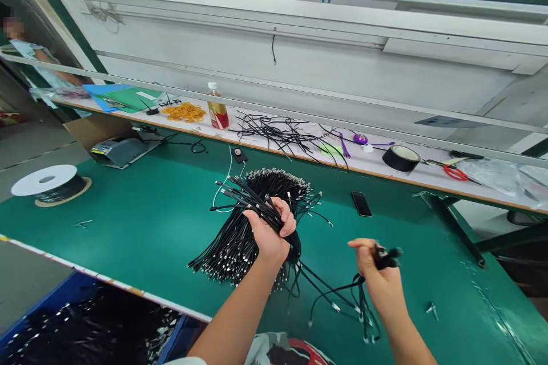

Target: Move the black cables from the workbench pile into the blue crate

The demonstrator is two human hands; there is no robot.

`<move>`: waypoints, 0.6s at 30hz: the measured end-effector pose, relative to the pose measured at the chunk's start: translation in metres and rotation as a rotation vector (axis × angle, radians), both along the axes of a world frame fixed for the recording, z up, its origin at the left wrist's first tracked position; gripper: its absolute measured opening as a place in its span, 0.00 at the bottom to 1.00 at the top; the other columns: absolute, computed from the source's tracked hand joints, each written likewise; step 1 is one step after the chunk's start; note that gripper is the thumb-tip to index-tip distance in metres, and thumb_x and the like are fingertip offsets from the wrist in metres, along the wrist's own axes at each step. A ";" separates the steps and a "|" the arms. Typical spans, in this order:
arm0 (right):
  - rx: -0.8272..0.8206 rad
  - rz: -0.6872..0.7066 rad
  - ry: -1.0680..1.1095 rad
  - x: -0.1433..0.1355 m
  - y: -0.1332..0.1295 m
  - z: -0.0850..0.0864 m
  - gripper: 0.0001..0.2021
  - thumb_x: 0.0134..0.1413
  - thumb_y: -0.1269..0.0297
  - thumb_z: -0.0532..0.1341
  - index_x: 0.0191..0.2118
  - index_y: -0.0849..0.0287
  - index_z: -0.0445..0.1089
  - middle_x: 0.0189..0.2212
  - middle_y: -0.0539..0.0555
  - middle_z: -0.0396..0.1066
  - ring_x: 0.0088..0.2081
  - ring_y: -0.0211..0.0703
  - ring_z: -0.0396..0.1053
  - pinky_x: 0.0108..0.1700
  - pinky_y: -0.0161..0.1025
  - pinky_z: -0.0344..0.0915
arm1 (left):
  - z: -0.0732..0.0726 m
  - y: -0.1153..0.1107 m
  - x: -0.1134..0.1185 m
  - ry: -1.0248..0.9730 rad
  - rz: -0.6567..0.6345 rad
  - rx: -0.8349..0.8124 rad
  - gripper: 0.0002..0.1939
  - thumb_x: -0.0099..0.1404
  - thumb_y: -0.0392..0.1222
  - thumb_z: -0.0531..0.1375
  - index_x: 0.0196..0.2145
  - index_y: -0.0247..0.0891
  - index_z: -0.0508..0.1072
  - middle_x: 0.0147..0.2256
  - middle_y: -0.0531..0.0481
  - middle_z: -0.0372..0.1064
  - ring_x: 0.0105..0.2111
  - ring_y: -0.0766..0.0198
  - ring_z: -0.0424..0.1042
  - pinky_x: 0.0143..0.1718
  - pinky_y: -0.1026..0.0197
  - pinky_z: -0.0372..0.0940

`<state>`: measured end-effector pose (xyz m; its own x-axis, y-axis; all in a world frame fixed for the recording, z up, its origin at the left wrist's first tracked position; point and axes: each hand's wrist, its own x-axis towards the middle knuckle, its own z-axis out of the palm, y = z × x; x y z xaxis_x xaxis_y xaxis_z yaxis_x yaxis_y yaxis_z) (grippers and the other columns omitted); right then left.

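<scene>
Green surface [141, 222] carried a big unsorted cable pile [240, 239]; left hand [269, 234] gripped a thick bundle [252, 199], right hand [377, 274] fingers pinched few cables [342, 291].

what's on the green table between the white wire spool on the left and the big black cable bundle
In the head view, mostly bare green mat; only a small metal clip lies near the white spool, left of the black cable bundle.

This place is a small factory workshop for cable assembly. A long workbench with a green mat [149, 222] carries a big pile of short black cables [252, 222] with metal ends. A raised shelf [299, 151] holds loose wires [278, 134], rubber bands [185, 112], black tape [401, 157] and scissors [454, 171]. A wire spool [49, 182] and a blue bin of cables [85, 325] stand near, and another person [29, 51] works further along.
</scene>
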<state>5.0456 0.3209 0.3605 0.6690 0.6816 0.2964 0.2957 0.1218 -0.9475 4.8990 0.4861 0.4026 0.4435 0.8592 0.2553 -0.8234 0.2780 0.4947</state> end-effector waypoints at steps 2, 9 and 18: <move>-0.021 0.095 -0.278 -0.025 0.008 0.024 0.13 0.65 0.49 0.61 0.40 0.51 0.77 0.26 0.52 0.66 0.26 0.41 0.63 0.28 0.40 0.61 | 0.003 -0.008 0.005 0.015 -0.002 0.014 0.39 0.56 0.81 0.55 0.33 0.38 0.70 0.27 0.55 0.61 0.15 0.77 0.52 0.16 0.69 0.47; -0.073 0.141 -0.695 -0.071 0.057 0.036 0.12 0.67 0.62 0.58 0.51 0.50 0.75 0.37 0.57 0.76 0.33 0.43 0.75 0.27 0.37 0.65 | -0.001 -0.032 0.010 0.161 0.114 0.075 0.41 0.51 0.83 0.58 0.31 0.37 0.74 0.29 0.50 0.63 0.25 0.68 0.61 0.23 0.65 0.61; 0.170 0.189 -0.526 -0.080 0.056 0.043 0.07 0.63 0.74 0.57 0.38 0.55 0.68 0.31 0.50 0.70 0.30 0.35 0.69 0.30 0.31 0.65 | -0.018 -0.035 -0.002 0.229 0.021 0.155 0.42 0.53 0.84 0.53 0.34 0.38 0.73 0.33 0.49 0.64 0.29 0.64 0.62 0.29 0.62 0.63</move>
